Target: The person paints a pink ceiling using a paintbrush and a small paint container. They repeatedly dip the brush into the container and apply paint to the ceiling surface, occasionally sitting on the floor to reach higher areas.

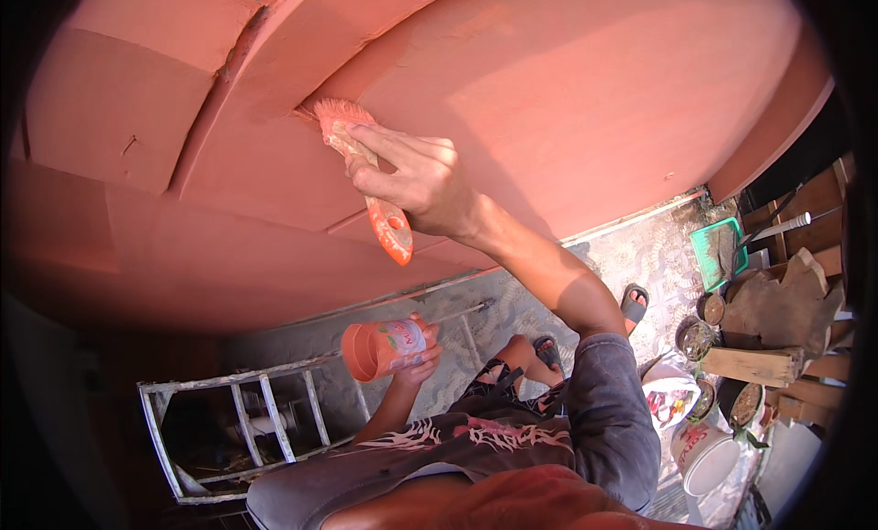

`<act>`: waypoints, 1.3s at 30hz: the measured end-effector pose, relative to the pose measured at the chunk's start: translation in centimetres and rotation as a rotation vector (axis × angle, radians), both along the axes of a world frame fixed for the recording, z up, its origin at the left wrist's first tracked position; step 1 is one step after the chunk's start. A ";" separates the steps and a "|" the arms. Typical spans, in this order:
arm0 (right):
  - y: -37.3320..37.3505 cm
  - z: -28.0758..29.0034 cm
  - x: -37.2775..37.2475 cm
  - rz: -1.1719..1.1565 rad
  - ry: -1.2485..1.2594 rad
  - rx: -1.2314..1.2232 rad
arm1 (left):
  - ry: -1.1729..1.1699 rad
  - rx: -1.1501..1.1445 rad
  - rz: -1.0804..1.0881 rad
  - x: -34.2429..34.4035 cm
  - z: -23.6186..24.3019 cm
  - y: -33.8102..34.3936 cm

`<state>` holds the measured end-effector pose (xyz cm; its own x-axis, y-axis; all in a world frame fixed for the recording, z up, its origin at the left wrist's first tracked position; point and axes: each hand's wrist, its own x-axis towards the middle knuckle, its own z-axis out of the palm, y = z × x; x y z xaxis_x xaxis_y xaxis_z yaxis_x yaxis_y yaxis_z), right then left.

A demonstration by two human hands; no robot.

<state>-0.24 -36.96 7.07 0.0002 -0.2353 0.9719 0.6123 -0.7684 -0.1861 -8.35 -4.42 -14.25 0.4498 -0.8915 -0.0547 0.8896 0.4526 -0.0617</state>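
Right hand (412,182) is raised, fingers wrapped around the handle of a paintbrush (364,178). Brush long axis runs from upper left (bristles) to lower right (handle end, coated in orange paint). Bristles are pressed flat against the terracotta wall (594,91), right at a raised moulding edge (247,64) that crosses the surface diagonally.

Left hand (416,356) is held low and near the body, closed around an orange plastic cup (380,347), its mouth tipped toward the left. The cup lies below and slightly left of the brush, well apart from it; the right hand is the nearer one to the wall.

Open painted surface extends to the right of the brush and above it. Left of the bristles the moulding step limits the stroke.

Below: a white ladder (247,420) lying on patterned paving (631,256). Far right: stacked wood pieces (777,329), a green dustpan (718,251), and a white bucket (709,452).
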 end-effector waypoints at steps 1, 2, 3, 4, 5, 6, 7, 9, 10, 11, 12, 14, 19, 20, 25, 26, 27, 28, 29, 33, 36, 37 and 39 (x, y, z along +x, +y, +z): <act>-1.2 0.5 -0.4 0.128 0.039 0.074 | 0.008 -0.014 0.014 -0.1 -0.3 0.5; -2.6 0.5 -0.7 0.246 0.082 0.155 | 0.012 -0.008 0.011 -0.1 -0.2 0.8; -4.6 -0.2 -0.1 0.284 0.023 0.265 | 0.014 -0.004 0.014 -0.2 -0.1 1.2; -7.3 -0.8 0.3 0.313 -0.038 0.373 | 0.016 -0.001 0.008 0.0 0.1 1.5; -9.8 -1.1 -0.3 0.241 -0.067 0.453 | 0.010 -0.014 0.014 -0.2 0.3 1.9; -12.0 -1.2 -1.0 0.106 -0.141 0.537 | 0.003 -0.032 0.019 -0.3 0.3 2.2; -13.1 -1.0 -1.9 0.015 -0.217 0.609 | -0.005 -0.050 0.035 -0.6 0.4 2.6; -14.2 -1.0 -3.2 -0.204 -0.288 0.650 | -0.003 -0.058 0.038 -0.7 0.3 3.6; -14.3 -1.4 -3.4 -0.327 -0.285 0.617 | -0.001 -0.061 0.038 -0.8 0.2 4.1; -14.0 -1.8 -3.3 -0.449 -0.288 0.585 | 0.006 -0.063 0.044 -0.9 0.1 4.6; -12.3 -1.6 -2.7 -0.482 -0.190 0.503 | 0.012 -0.060 0.050 -1.0 0.1 5.1; -7.1 -1.2 -1.0 -0.492 -0.033 0.338 | 0.007 -0.064 0.068 -1.5 0.2 5.9; 3.7 0.1 2.4 -0.298 0.066 0.015 | -0.021 -0.069 0.081 -1.9 1.2 7.4; 4.6 0.6 2.1 -0.221 0.069 -0.011 | -0.037 -0.078 0.087 -2.1 1.5 7.7; 5.0 -0.5 1.9 0.328 0.020 0.451 | -0.033 -0.074 0.131 -3.4 2.4 9.5; 4.0 -0.9 2.3 0.376 -0.020 0.510 | -0.018 -0.054 0.131 -3.6 2.4 9.7; 3.0 -1.2 2.4 0.405 -0.023 0.564 | -0.004 -0.032 0.139 -4.0 2.4 10.3; 1.7 -1.6 2.4 0.435 -0.027 0.617 | 0.010 -0.011 0.147 -4.4 2.4 10.8; 0.3 -2.1 2.1 0.461 -0.036 0.667 | 0.006 -0.022 0.143 -4.7 2.5 10.9; -0.3 -1.9 0.0 0.545 -0.038 0.708 | -0.020 -0.027 0.178 -5.8 2.5 12.1; 1.3 -1.1 1.8 0.678 0.046 0.678 | -0.010 0.000 0.177 -5.7 2.5 12.4; 1.0 -1.2 2.6 0.621 0.023 0.644 | -0.005 0.009 0.175 -5.7 2.7 12.4; 0.3 -0.9 2.4 0.588 -0.012 0.591 | -0.010 0.019 0.194 -6.2 3.3 12.2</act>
